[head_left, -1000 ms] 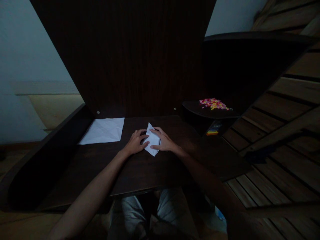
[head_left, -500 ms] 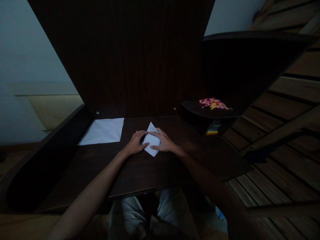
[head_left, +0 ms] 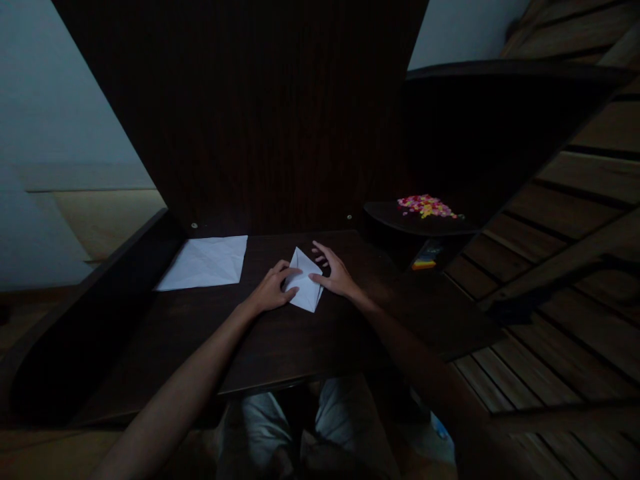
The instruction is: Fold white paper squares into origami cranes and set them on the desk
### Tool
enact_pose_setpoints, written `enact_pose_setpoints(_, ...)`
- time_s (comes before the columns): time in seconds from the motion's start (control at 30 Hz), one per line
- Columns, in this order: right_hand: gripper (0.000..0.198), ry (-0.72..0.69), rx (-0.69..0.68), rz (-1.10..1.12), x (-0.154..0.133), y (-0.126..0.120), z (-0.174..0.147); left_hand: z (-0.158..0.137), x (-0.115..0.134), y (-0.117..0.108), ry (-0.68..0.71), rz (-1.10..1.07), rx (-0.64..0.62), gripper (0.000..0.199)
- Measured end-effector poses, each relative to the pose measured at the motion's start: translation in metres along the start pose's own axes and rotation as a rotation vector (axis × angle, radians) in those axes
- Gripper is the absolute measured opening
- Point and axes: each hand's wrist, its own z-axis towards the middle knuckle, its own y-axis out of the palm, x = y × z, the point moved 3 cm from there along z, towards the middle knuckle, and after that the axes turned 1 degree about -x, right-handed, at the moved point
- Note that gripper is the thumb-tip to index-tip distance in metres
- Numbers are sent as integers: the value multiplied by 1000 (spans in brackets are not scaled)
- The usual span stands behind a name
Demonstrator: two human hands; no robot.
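A folded white sheet of paper [head_left: 305,285], roughly diamond-shaped with creases and layered edges, lies on the dark desk between my hands. My left hand [head_left: 274,288] grips its left side, the thumb and a finger resting on top. On the right, my right hand [head_left: 338,275] has its fingers lifted and spread away from the paper. Its thumb touches the paper's right part. Further left on the desk, a larger white sheet [head_left: 205,262] lies flat with faint creases.
A small curved shelf [head_left: 385,217] at the right holds a heap of pink, red and yellow bits [head_left: 425,206]. Beneath it sits a small object with a yellow-orange edge [head_left: 424,264]. A raised side panel [head_left: 95,300] bounds the desk on the left, and a tall dark board [head_left: 260,120] stands behind.
My right hand has loosened from the folded paper, its fingers opening up and to the right. The paper has turned slightly, its top tip shifting left. My left hand stays on its left side.
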Motion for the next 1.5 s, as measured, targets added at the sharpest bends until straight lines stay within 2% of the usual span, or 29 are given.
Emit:
enact_pose_setpoints(0.07, 74, 66, 38, 2, 5, 0, 0, -1, 1, 0, -20, 12, -10, 43)
enact_pose_setpoints(0.23, 61, 156, -4, -28, 6, 7, -1, -2, 1, 0, -46, 52, -22, 43)
enact_pose_setpoints(0.4, 54, 165, 43, 32, 3, 7, -1, -2, 0, 1, -75, 69, -40, 50)
enact_pose_setpoints(0.53, 40, 191, 80, 71, 3, 8, 0, -2, 1, 1, -82, 70, -42, 54)
enact_pose_setpoints(0.77, 22, 173, 65, -25, 1, 14, 1, -3, 3, 0, -56, 17, 5, 64)
enact_pose_setpoints(0.97, 21, 168, 42, -82, -3, 14, 0, -2, 3, 0, -33, -30, 46, 73)
enact_pose_setpoints(1.07, 23, 166, 76, -44, -5, 12, -1, -1, 2, 0, -30, -28, 58, 76)
enact_pose_setpoints(1.23, 25, 156, 155, 19, -6, 9, -2, -2, 1, 0, -31, -31, 61, 69)
enact_pose_setpoints(1.5, 28, 117, 102, 36, -5, 14, -1, -2, 3, -3, -53, -29, 68, 39)
